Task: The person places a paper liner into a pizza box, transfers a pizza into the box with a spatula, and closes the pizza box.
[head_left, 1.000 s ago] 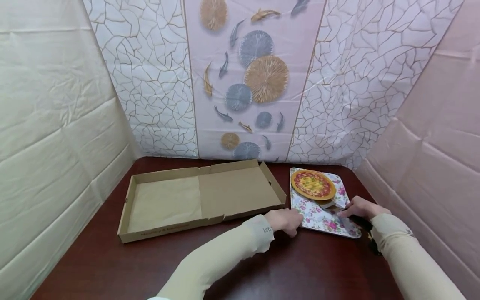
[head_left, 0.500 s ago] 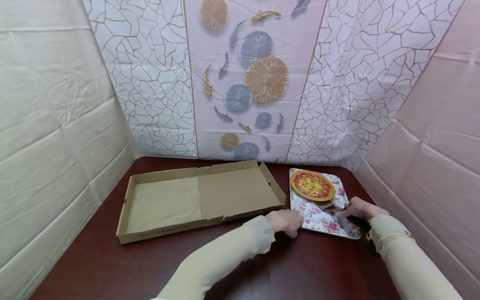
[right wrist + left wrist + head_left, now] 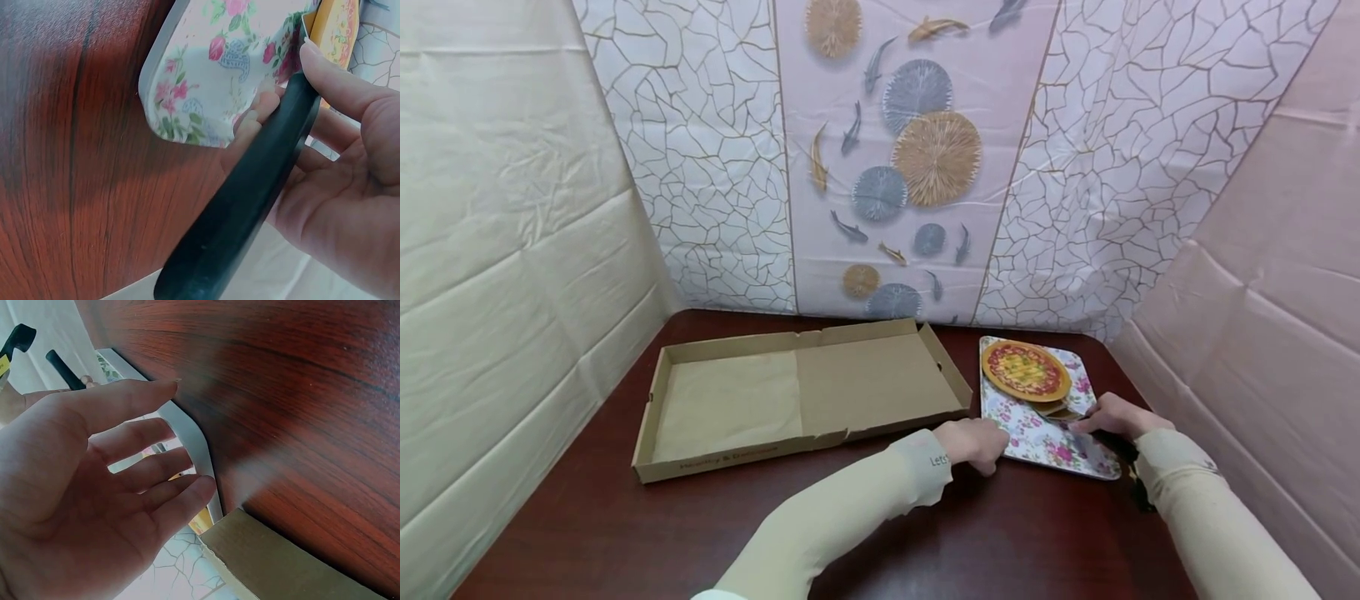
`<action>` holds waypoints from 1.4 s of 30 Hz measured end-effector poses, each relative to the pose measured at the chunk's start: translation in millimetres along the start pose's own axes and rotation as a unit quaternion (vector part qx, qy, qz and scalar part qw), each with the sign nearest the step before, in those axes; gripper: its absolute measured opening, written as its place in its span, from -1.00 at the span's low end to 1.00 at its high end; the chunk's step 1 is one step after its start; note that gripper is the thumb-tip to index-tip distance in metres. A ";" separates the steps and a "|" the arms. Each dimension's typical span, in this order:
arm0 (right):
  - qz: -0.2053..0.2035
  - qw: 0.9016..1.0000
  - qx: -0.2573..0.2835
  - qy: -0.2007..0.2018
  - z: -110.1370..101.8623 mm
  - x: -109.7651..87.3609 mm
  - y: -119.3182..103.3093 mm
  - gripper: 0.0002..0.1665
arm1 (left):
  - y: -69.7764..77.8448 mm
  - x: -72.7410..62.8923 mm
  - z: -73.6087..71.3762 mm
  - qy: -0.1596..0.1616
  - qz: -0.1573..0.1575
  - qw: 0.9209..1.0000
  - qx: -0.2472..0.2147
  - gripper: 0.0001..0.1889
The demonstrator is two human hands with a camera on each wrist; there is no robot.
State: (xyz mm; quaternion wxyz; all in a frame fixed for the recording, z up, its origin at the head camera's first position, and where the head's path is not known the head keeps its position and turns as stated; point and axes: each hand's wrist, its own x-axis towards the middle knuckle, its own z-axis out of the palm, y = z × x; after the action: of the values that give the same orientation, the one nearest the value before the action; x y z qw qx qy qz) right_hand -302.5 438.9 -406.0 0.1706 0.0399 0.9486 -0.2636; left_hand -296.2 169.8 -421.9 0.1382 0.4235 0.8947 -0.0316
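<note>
A round pizza [image 3: 1026, 371] with a yellow-orange rim sits at the back left of a white floral tray [image 3: 1030, 442]. The right hand [image 3: 1112, 417] grips a pizza server by its black handle [image 3: 244, 200], thumb laid along the handle's front end. The server's metal blade [image 3: 1054, 412] meets the pizza's near edge, and its front part is hidden there. At the tray's front left corner is the left hand [image 3: 976, 444], holding no tool. In the left wrist view, its loosely bent fingers [image 3: 159, 465] lie against the tray's rim.
An opened, shallow cardboard pizza box [image 3: 865, 383] lies left of the tray, its right corner close to the tray and left hand. All stand on a dark red wooden table [image 3: 700, 533]. Fabric walls [image 3: 1262, 300] enclose the table's back and sides.
The right hand has shifted slightly left toward the pizza with the server. The left hand keeps its place at the tray's corner, and the pizza and box stay where they were.
</note>
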 end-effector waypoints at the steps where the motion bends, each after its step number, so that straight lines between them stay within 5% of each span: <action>1: -0.005 1.000 -0.005 0.003 0.5 1.3 0.2 -0.49 | 0.1 -0.4 -0.2 -0.002 0.001 1.000 0.000 -0.80; 14: 0.008 0.999 -0.033 0.013 0.9 6.7 0.1 -0.49 | 0.1 -2.6 -2.7 -0.011 -0.001 1.000 0.004 -0.89; 25: 0.053 0.996 0.063 -0.019 2.2 5.3 -8.3 -0.63 | 0.0 0.9 -3.4 -0.024 -0.006 1.000 -0.014 -0.79; 42: 0.039 0.998 0.045 -0.018 2.7 9.5 -5.2 -0.57 | -0.7 1.4 -4.2 -0.027 -0.002 0.999 -0.018 -0.81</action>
State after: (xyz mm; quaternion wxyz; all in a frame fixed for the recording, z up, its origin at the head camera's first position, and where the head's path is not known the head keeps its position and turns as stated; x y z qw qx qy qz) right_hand -311.4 432.9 -408.9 0.1955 0.0801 0.9302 -0.3001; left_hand -298.5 171.1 -418.3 0.1704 0.4183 0.8918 -0.0270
